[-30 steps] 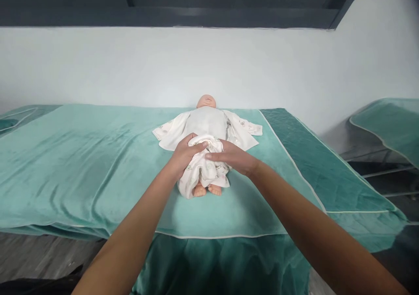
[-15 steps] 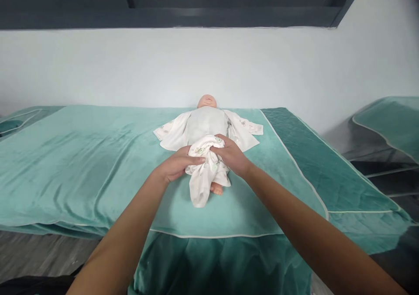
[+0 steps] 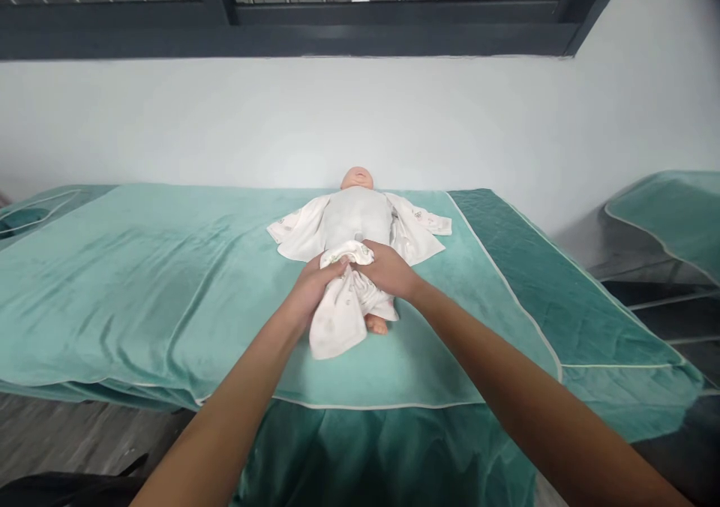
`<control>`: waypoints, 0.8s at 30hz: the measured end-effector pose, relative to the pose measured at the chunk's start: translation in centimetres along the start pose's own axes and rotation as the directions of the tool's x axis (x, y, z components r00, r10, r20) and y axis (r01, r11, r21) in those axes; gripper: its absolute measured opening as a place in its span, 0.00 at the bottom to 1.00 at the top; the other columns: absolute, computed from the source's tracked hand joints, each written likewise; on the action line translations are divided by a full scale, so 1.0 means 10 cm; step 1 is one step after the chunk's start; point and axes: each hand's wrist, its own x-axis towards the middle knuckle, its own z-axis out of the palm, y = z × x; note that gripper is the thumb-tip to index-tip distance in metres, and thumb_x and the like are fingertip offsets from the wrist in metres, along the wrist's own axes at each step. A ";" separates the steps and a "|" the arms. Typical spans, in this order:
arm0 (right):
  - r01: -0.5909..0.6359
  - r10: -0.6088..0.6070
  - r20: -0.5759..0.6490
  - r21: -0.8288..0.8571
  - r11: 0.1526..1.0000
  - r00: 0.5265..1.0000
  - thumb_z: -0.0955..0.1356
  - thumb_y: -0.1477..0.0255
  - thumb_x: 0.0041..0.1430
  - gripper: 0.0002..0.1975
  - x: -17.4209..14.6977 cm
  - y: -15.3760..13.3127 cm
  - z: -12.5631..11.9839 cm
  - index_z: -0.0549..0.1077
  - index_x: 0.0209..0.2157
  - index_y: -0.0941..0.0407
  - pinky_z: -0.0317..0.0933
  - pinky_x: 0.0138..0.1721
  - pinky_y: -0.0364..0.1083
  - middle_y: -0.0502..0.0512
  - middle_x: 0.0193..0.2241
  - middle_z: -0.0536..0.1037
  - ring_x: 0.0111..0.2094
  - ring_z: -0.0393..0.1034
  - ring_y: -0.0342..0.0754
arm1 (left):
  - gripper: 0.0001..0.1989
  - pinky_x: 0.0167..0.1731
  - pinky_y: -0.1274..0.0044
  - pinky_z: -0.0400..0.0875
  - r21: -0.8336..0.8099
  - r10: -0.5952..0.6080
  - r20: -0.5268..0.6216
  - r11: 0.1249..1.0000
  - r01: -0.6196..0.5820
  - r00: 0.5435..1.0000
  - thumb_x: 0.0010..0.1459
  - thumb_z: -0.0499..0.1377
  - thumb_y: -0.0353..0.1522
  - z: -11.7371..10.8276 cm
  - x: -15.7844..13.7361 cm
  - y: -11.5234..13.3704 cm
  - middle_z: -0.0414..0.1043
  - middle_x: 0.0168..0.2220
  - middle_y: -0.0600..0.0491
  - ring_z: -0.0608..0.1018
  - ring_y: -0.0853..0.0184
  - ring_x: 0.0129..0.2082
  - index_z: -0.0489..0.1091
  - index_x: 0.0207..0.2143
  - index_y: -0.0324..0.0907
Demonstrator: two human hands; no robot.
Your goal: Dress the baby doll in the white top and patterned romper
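Note:
A baby doll (image 3: 358, 213) lies on its back, its head toward the wall. Beneath its grey-white torso a patterned white baby jacket (image 3: 421, 237) is spread with the sleeves out to both sides. Bunched over the doll's legs are small white printed pants (image 3: 337, 323), one leg of them hanging loose toward me. My left hand (image 3: 315, 286) grips the cloth at its left edge, thumb on top. From the right, my right hand (image 3: 388, 268) is closed on the waist part. One doll foot (image 3: 376, 325) pokes out below the cloth; the other is hidden.
Under the doll is a light green velvet sheet (image 3: 185, 282) with a pale piped edge, over a darker green bed cover (image 3: 574, 297). A white wall (image 3: 281, 124) and a barred window (image 3: 394, 31) stand behind. Another green-covered surface (image 3: 675, 214) is at right.
Both hands have drawn closer together at the waist of the pants. The loose pant leg has swung left and spread wider. The view has tilted slightly up.

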 end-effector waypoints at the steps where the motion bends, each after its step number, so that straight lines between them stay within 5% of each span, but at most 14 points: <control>1: 0.030 -0.030 0.004 -0.054 0.998 1.000 0.65 0.66 0.58 0.07 0.00 0.01 0.00 0.71 0.33 0.55 0.60 0.37 0.44 0.52 0.34 0.78 0.37 0.71 0.49 | 0.25 0.35 0.73 0.72 0.016 -0.002 0.005 1.000 0.002 1.000 0.47 0.70 0.42 0.02 -0.06 0.00 0.79 0.42 0.45 0.80 0.59 0.37 0.74 0.46 0.40; 9: 0.164 -0.100 0.188 -0.369 0.915 0.977 0.63 0.75 0.56 0.06 -0.01 0.00 -0.03 0.73 0.30 0.54 0.55 0.33 0.44 0.53 0.32 0.80 0.34 0.71 0.49 | 0.19 0.34 0.75 0.68 0.092 -0.073 -0.157 0.992 0.088 0.985 0.49 0.69 0.39 0.27 -0.58 -0.12 0.77 0.38 0.51 0.77 0.63 0.37 0.73 0.43 0.43; 17: 0.152 -0.025 0.289 -0.425 0.892 0.957 0.66 0.72 0.56 0.05 0.00 -0.04 -0.06 0.75 0.32 0.53 0.57 0.36 0.45 0.53 0.36 0.82 0.37 0.74 0.52 | 0.17 0.37 0.73 0.70 -0.112 -0.128 -0.364 0.989 0.093 0.923 0.48 0.69 0.39 0.57 -0.89 -0.36 0.77 0.40 0.49 0.77 0.60 0.39 0.74 0.40 0.44; 24: 0.178 0.025 0.398 -0.464 0.868 0.917 0.67 0.74 0.53 0.07 0.00 -0.11 -0.11 0.76 0.35 0.53 0.58 0.36 0.43 0.53 0.39 0.82 0.39 0.74 0.50 | 0.16 0.33 0.78 0.65 -0.100 -0.101 -0.472 0.993 0.061 0.876 0.49 0.68 0.43 0.45 -1.08 -0.75 0.71 0.31 0.54 0.70 0.68 0.32 0.74 0.36 0.43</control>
